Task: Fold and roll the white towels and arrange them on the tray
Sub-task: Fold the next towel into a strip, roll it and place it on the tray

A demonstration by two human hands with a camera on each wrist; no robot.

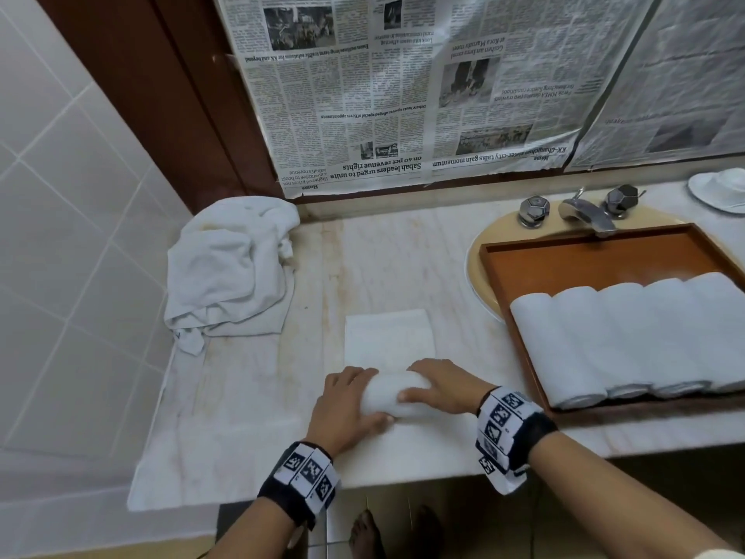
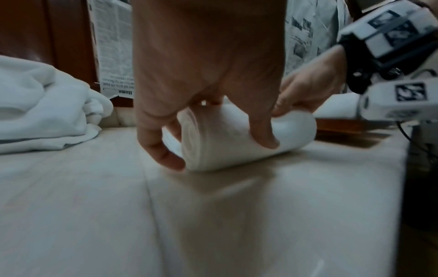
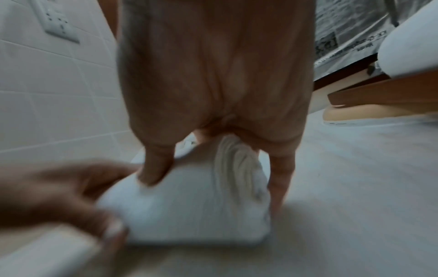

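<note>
A white towel [image 1: 389, 336] lies folded in a strip on the marble counter [image 1: 383, 260], its near end wound into a thick roll [image 1: 387, 395]. My left hand [image 1: 348, 401] curls over the roll's left end [image 2: 213, 142], fingers over the top and thumb on the near side. My right hand [image 1: 437, 387] grips the right end [image 3: 194, 206] the same way. The wooden tray [image 1: 584, 256] lies across the sink at the right and holds several rolled white towels [image 1: 629, 336] side by side.
A heap of loose white towels [image 1: 232, 268] sits at the back left of the counter by the tiled wall [image 1: 60, 195]. A faucet [image 1: 584, 209] with two knobs stands behind the tray. Newspaper [image 1: 403, 86] covers the mirror. A white dish [image 1: 721, 189] lies far right.
</note>
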